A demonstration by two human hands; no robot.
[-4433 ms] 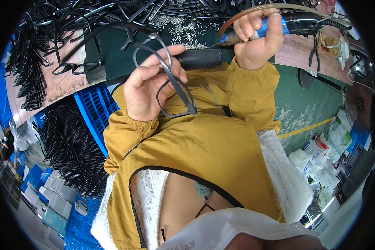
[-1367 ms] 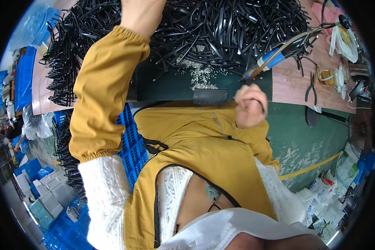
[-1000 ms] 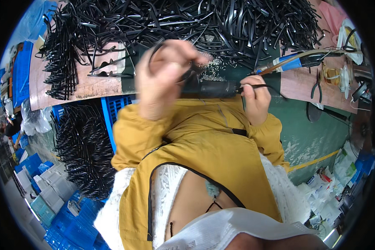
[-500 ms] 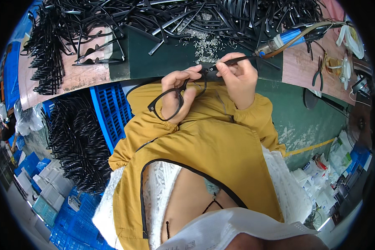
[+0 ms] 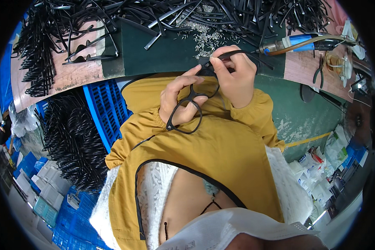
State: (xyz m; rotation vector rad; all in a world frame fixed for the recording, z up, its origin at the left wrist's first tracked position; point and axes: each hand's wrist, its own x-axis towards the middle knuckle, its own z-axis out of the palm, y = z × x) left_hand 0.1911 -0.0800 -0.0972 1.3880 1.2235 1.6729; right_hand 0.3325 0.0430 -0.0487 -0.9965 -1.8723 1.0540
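In front of my body, just off the bench's near edge, my left hand (image 5: 180, 95) is closed on a black eyeglass frame (image 5: 191, 96). Its fingers wrap the frame near the bridge, and one rim hangs below the thumb. My right hand (image 5: 236, 77) pinches a thin black temple arm (image 5: 229, 54). The temple's inner end meets the upper corner of the frame; whether the two are joined is hidden by my fingertips. A heap of tiny silvery screws (image 5: 208, 43) lies on the dark green mat (image 5: 143, 58) just beyond my hands.
Loose black temple arms (image 5: 162, 21) pile along the bench's back. At right lie a blue electric screwdriver (image 5: 301, 41) with a brown hose and pliers (image 5: 319, 74). Several frames (image 5: 89, 58) rest at left. Below stand a blue crate (image 5: 105, 106) and a heap of black frames (image 5: 75, 141).
The eyeglass frame has turned, its lower rim swinging down and to the right. My right hand has raised and tilted the temple arm, its inner end still at the frame's corner.
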